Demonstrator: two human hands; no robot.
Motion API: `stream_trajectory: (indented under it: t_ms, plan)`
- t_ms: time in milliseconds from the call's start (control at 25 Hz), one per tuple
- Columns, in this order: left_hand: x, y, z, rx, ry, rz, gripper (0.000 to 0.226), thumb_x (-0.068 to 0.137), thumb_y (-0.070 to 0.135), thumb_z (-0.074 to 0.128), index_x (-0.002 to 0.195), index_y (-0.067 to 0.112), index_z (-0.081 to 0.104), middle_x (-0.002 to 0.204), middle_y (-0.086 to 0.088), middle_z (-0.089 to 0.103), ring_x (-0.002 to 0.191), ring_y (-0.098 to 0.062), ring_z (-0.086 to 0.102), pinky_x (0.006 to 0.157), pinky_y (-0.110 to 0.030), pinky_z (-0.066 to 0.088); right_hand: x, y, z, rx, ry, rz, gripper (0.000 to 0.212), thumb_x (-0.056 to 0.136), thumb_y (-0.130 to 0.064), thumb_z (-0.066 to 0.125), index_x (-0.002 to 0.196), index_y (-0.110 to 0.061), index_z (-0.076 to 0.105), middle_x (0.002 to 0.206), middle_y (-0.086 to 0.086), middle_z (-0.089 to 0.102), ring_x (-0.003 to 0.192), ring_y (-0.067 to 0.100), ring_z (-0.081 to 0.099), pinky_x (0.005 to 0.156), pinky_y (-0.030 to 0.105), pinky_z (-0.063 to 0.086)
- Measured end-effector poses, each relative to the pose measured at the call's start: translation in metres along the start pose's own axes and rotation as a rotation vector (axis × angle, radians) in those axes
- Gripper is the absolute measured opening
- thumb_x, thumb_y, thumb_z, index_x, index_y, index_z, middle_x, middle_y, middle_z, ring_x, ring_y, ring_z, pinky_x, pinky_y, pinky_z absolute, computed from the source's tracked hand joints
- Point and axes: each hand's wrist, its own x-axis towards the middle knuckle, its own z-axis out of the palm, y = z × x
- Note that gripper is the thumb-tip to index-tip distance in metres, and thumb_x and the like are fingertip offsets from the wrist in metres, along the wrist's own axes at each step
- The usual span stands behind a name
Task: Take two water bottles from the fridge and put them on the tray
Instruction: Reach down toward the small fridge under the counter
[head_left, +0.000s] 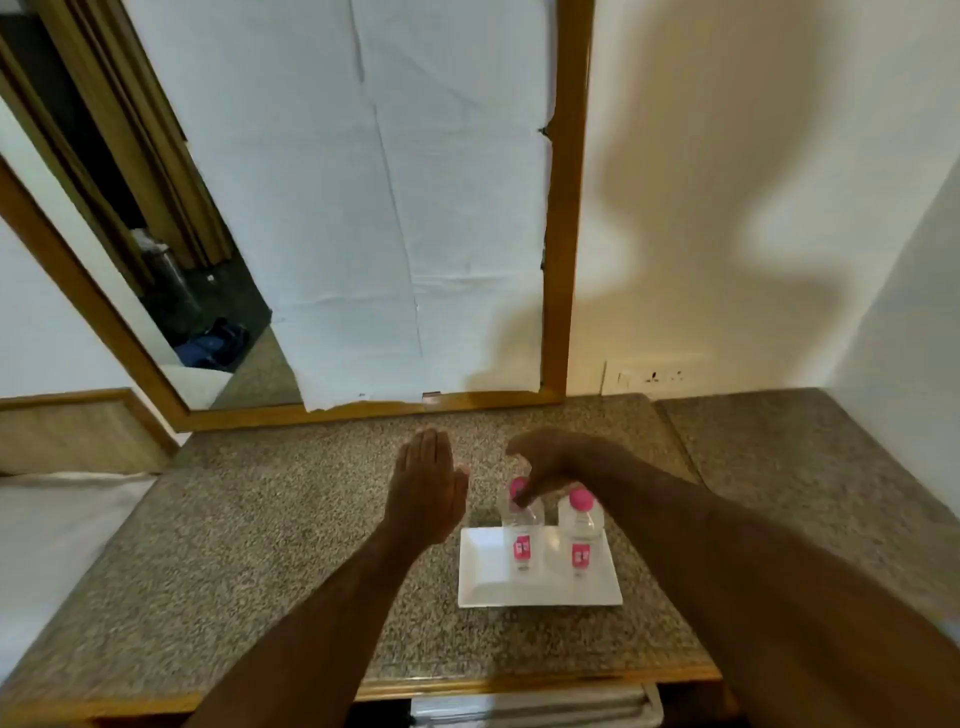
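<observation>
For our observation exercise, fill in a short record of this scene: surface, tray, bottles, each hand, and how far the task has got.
surface: speckled stone counter below a wood-framed mirror
tray: white rectangular tray on the counter
bottles: two clear water bottles with pink caps, left bottle and right bottle, both upright on the tray
left hand: left hand open, flat, holding nothing
right hand: right hand above the bottles, fingertips at the left bottle's cap
task state: both bottles stand on the tray
</observation>
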Motion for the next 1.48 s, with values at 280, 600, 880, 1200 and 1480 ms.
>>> stream_trajectory:
  t_ms: [280,600,880,1200,1480]
  plan:
    - [-0.066,-0.038,0.043,-0.011,-0.137,0.033,0.056,0.092,0.032,0.045,0.133,-0.005,0.042,0.132,-0.028,0.053,0.122,-0.042,0.05,0.105,-0.051,0.043,-0.012,-0.037,0.043,-0.114,0.033,0.022,0.07,0.068,-0.013,0.084,0.129,-0.019,0.048,0.127,0.007,0.061,0.116,0.029,0.053,0.09,0.042,0.044]
    - [-0.103,0.043,0.043,-0.108,-0.207,0.257,0.048,0.088,0.031,0.052,0.122,-0.003,0.054,0.111,-0.024,0.063,0.1,-0.038,0.06,0.088,-0.048,0.052,-0.11,-0.04,0.014,-0.137,-0.065,0.125,0.067,0.064,-0.015,0.086,0.123,-0.016,0.054,0.116,0.008,0.061,0.106,0.028,0.056,0.08,0.038,0.046]
    - [-0.139,0.177,0.118,-0.294,-0.347,0.532,0.037,0.09,0.032,0.044,0.115,0.008,0.058,0.106,-0.015,0.068,0.097,-0.031,0.063,0.085,-0.041,0.054,-0.193,0.087,0.11,0.072,-0.126,0.392,0.059,0.072,-0.003,0.079,0.123,-0.015,0.054,0.092,0.003,0.059,0.062,0.017,0.061,0.047,0.026,0.052]
    - [-0.066,0.29,0.224,-0.14,-0.349,0.675,0.053,0.097,0.029,0.031,0.141,-0.001,0.035,0.15,-0.025,0.036,0.143,-0.038,0.025,0.117,-0.052,0.026,-0.181,0.23,0.339,0.32,0.027,0.594,0.032,0.089,-0.013,0.057,0.121,-0.009,0.055,0.127,0.019,0.056,0.112,0.036,0.057,0.094,0.043,0.051]
    - [-0.066,0.294,0.249,-0.126,-0.263,0.629,0.057,0.097,0.035,0.024,0.145,0.004,0.028,0.155,-0.021,0.031,0.146,-0.033,0.021,0.119,-0.051,0.022,-0.134,0.274,0.475,0.441,0.06,0.645,0.038,0.094,-0.016,0.052,0.131,-0.011,0.048,0.136,0.017,0.049,0.122,0.037,0.051,0.099,0.05,0.047]
